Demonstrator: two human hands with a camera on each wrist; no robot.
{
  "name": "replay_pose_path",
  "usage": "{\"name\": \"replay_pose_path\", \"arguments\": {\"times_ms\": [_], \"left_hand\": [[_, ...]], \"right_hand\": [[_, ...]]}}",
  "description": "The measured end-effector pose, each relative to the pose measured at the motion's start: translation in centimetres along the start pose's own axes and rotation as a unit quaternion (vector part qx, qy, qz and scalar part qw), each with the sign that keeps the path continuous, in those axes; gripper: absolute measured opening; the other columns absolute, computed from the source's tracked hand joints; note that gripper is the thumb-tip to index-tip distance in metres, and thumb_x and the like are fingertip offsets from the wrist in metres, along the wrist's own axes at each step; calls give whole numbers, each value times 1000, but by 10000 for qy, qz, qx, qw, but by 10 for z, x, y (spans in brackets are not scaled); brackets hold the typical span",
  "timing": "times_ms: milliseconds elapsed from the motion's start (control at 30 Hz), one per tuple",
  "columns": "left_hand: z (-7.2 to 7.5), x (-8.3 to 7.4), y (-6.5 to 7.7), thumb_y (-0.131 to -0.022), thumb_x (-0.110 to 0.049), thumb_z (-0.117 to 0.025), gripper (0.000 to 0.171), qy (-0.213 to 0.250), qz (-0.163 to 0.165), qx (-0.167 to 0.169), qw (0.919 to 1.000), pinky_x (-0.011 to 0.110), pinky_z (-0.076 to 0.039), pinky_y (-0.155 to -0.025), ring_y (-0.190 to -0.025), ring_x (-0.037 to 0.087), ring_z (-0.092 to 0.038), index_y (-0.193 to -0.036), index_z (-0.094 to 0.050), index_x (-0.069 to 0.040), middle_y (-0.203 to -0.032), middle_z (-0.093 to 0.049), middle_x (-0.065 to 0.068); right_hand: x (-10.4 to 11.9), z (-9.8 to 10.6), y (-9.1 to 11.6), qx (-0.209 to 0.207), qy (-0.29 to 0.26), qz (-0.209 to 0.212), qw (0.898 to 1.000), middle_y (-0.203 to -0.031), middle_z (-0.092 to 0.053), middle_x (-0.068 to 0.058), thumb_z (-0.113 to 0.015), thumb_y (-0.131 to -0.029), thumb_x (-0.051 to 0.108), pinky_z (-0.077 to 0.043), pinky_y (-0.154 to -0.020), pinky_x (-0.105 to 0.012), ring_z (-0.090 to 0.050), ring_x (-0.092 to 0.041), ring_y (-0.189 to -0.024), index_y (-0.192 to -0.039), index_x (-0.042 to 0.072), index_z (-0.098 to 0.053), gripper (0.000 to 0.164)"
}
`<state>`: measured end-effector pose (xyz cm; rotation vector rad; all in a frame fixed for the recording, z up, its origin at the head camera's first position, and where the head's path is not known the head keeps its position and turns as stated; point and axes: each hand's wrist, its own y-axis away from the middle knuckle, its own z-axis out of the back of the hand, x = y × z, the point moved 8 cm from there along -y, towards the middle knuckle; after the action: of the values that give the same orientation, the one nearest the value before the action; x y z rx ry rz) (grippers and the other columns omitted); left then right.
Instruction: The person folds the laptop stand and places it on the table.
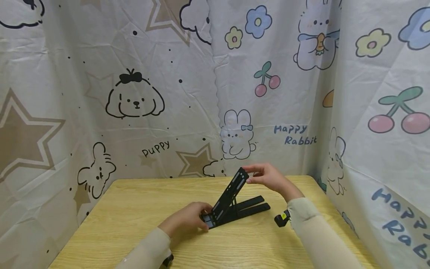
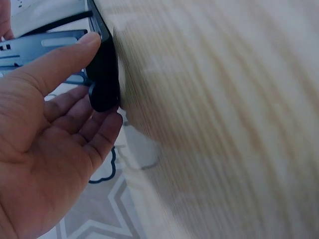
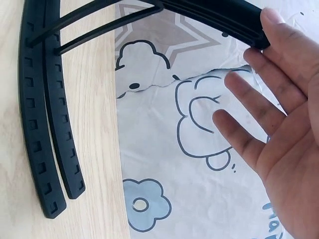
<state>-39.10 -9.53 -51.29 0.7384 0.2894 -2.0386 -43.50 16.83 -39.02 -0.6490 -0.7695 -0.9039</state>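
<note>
A black folding laptop stand [image 1: 230,195] stands on the table, its upper plate tilted up and a thin strut under it. Two flat base arms extend to the right. My left hand [image 1: 192,216] grips the hinge end at the lower left; in the left wrist view its thumb lies over the black end piece [image 2: 105,74] with the fingers beneath. My right hand [image 1: 267,176] pinches the raised plate's top corner between thumb and forefinger, the other fingers spread apart in the right wrist view. There, a row of notches runs along the base arms [image 3: 34,124], with the strut's legs meeting them.
The stand is on a light wooden table [image 1: 134,198]. Printed cloth curtains [image 1: 191,112] hang behind and at both sides, close to the table's far edge. A small black device [image 1: 281,219] is strapped at my right wrist.
</note>
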Motion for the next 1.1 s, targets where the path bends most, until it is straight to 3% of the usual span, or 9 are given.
{"name": "replay_pose_path", "arguments": {"times_ms": [233, 400, 667, 867, 1100], "left_hand": [[4, 1, -4, -73, -16, -93, 67, -88, -283, 128, 9995, 37, -50, -100, -109, 17, -62, -133, -65, -9, -124, -69, 1], [5, 2, -6, -76, -12, -91, 65, -157, -268, 270, 9992, 41, -49, -104, -114, 19, -61, -135, -64, -10, -128, -68, 2], [12, 2, -10, -78, -3, -86, 64, -742, -356, 375, 9959, 44, -48, -109, -124, 23, -60, -137, -63, -7, -132, -67, 5], [10, 1, -8, -77, 2, -85, 64, -627, -410, 323, 9967, 47, -48, -109, -125, 27, -60, -137, -62, -4, -132, -67, 9], [8, -4, -7, -83, -11, -85, 70, -660, -333, 35, 9973, 48, -47, -110, -130, 31, -58, -145, -54, -2, -138, -64, 10]], "right_hand": [[2, -1, 10, -323, 70, -78, 9994, -134, -68, -6, -82, -88, 34, -57, -96, -47, -69, -27, -110, -136, 22, -68, 51], [6, -2, 18, -591, 175, -94, 9981, -134, -67, -7, -83, -87, 38, -56, -96, -48, -67, -28, -111, -133, 22, -69, 51], [18, -8, 24, -986, 642, 352, 9924, -132, -68, -1, -82, -88, 35, -52, -101, -51, -62, -28, -121, -131, 20, -70, 47], [19, -14, 28, -1048, 702, 524, 9906, -131, -68, -2, -80, -90, 34, -53, -99, -53, -62, -35, -120, -132, 17, -69, 47], [14, -11, 30, -931, 463, 533, 9932, -133, -67, -8, -78, -92, 32, -54, -99, -52, -63, -30, -121, -135, 18, -66, 47]]}}
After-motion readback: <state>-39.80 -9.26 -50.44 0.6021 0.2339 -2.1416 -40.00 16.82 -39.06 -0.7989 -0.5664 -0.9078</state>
